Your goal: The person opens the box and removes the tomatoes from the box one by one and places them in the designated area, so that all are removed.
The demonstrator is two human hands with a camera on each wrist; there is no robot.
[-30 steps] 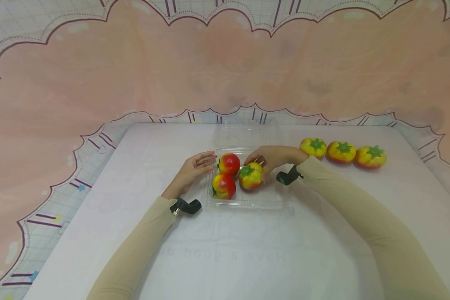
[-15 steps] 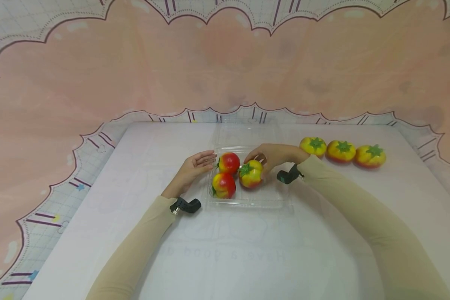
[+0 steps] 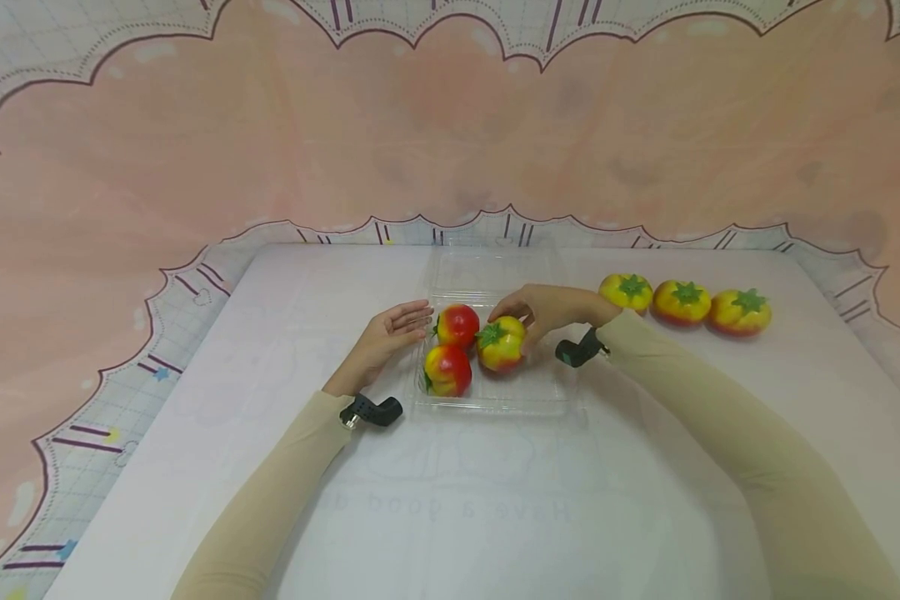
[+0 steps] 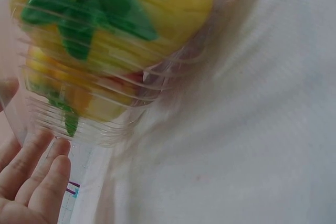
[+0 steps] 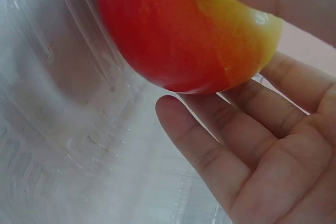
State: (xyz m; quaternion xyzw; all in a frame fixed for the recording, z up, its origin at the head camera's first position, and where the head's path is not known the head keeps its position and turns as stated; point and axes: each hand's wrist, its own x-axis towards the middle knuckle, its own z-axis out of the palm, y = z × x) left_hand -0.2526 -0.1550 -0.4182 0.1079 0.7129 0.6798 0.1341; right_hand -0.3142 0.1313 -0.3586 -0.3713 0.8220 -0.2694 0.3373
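Here, mid-frame: right hand (image 3: 542, 308) grips yellow-red fruit (image 3: 501, 346) at its lower left; left hand (image 3: 384, 336), fingers outstretched, farther off.

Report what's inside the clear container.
The container holds two fruits at left; the right hand holds a third fruit over its floor. The floor under those two is covered.

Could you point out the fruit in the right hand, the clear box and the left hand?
Held fruit (image 3: 503, 347), head view: its yellow side.
Clear box (image 3: 527, 387), head view: bare floor.
Left hand (image 3: 382, 340), head view: middle of the hand.
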